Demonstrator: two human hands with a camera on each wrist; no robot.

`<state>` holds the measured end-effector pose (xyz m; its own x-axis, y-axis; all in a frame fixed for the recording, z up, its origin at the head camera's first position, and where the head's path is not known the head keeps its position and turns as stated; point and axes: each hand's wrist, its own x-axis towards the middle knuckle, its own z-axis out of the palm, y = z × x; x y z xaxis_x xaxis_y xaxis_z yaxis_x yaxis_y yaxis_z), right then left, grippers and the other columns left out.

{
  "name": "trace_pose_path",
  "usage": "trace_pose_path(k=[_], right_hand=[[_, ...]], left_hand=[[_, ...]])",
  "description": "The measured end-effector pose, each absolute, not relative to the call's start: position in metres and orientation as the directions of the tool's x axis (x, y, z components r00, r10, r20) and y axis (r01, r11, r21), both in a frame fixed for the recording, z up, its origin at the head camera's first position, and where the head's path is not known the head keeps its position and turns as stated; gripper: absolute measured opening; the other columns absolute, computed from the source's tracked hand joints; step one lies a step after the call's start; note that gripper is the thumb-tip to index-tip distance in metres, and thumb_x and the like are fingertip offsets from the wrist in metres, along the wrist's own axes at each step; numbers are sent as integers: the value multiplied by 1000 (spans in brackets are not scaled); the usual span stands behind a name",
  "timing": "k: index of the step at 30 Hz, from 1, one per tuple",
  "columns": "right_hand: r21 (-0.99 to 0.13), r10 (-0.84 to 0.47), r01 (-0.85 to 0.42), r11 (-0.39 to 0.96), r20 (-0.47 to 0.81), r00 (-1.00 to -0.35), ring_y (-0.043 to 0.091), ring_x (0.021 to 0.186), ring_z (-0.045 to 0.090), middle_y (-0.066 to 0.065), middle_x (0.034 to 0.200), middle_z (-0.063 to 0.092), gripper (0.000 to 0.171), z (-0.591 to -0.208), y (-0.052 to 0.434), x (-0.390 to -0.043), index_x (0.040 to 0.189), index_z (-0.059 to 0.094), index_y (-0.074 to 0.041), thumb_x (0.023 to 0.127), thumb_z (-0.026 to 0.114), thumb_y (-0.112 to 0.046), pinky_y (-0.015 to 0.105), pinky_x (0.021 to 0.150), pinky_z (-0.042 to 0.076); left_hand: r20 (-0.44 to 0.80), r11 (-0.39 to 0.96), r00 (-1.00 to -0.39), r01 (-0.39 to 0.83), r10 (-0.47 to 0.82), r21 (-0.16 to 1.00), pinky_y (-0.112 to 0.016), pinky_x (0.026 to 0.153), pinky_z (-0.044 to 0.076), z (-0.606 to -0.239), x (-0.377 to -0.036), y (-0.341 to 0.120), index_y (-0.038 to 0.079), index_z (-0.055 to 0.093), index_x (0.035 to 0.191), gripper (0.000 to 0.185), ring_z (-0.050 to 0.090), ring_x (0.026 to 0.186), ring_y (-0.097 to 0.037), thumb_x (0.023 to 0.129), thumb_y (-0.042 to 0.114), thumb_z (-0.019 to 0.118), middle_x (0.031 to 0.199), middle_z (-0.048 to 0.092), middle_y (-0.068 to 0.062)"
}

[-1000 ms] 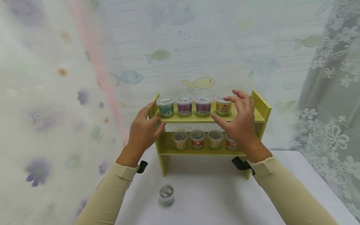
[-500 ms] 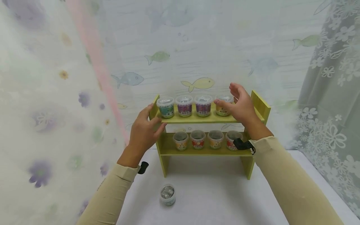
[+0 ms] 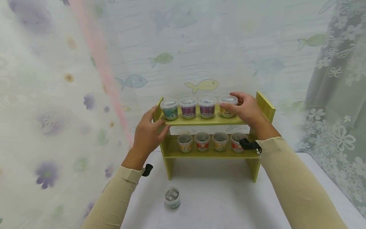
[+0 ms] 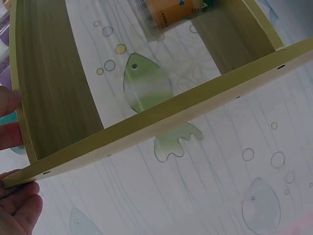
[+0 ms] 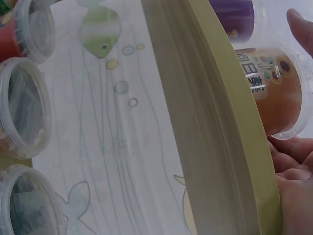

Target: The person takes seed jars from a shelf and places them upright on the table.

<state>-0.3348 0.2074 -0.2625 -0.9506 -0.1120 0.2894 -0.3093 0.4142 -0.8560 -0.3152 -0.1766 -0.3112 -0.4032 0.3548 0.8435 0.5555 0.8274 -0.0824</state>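
A yellow-green wooden two-tier rack (image 3: 210, 156) stands on a white-covered table. My left hand (image 3: 148, 130) grips the rack's left end, its fingers on both sides of the side panel (image 4: 166, 107). On the top tier sit a teal-labelled cup (image 3: 170, 111), two purple-labelled cups (image 3: 188, 111) and, at the right, an orange-labelled cup (image 3: 227, 112), all with clear lids. My right hand (image 3: 248, 109) holds the orange-labelled cup near its lid, thumb across the front and fingers behind. That cup (image 5: 276, 93) shows from below the shelf edge in the right wrist view.
Several cups with orange and red labels (image 3: 202, 144) line the lower tier. A small clear cup with a silvery top (image 3: 172, 197) stands on the table (image 3: 211, 203) in front. Behind the rack hangs a fish-patterned curtain (image 3: 200, 57).
My right hand first moved up and back over the orange-labelled cup, then lowered and closed its fingers round the lid. The left hand stays at the rack's left end.
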Motion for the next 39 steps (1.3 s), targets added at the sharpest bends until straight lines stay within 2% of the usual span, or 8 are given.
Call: trace_pose_path(k=[2,5,9,13,20,32,39], right_hand=[[-854,-105,-311,416,295,-950,22,104,53,10,139,56,89,-263,206,-335,160,39,-17,89,76,-56,35,81,52],[-856,-86,-317,407,310,-947,20,91,50,5,116,60,84,-263,205,-334,156,47,-18,87,77,-56,30,69,49],[-860,-67,-331,388,331,-941,19,81,46,0,95,57,79,-263,204,-333,151,54,-20,85,79,-56,30,63,44],[-862,-59,-331,383,335,-940,17,73,42,-2,82,51,78,-264,203,-334,148,58,-21,83,80,-58,31,59,41],[-850,-49,-330,411,341,-939,17,71,41,-2,79,50,79,-263,203,-335,147,59,-19,83,79,-60,32,58,40],[-812,-66,-315,492,327,-943,21,83,48,2,92,59,83,-257,201,-325,152,54,-16,86,75,-63,34,67,45],[-777,-83,-325,539,335,-939,22,79,49,3,84,60,82,-256,204,-316,152,53,-17,87,73,-64,36,65,44]], left_hand=[[842,829,-407,553,353,-81,-53,105,52,-311,-314,-177,6,79,93,25,56,135,-43,90,30,82,145,56,-28],[838,829,-416,553,354,-75,-53,106,51,-311,-314,-178,6,79,93,25,55,136,-43,91,31,80,146,56,-28],[836,829,-418,553,356,-76,-53,106,51,-310,-314,-178,6,79,94,25,55,136,-43,91,31,80,146,56,-28],[844,831,-402,549,355,-89,-54,104,52,-311,-314,-179,7,79,92,23,56,134,-43,89,29,83,145,56,-28],[845,828,-399,553,357,-89,-54,104,52,-311,-314,-179,6,78,92,24,55,135,-43,90,30,81,147,55,-28],[837,837,-420,542,350,-77,-53,104,53,-310,-314,-178,7,78,93,24,56,135,-43,91,31,80,147,55,-28],[836,836,-427,545,346,-68,-53,105,52,-310,-316,-177,7,78,93,24,56,135,-42,91,31,79,147,55,-27]])
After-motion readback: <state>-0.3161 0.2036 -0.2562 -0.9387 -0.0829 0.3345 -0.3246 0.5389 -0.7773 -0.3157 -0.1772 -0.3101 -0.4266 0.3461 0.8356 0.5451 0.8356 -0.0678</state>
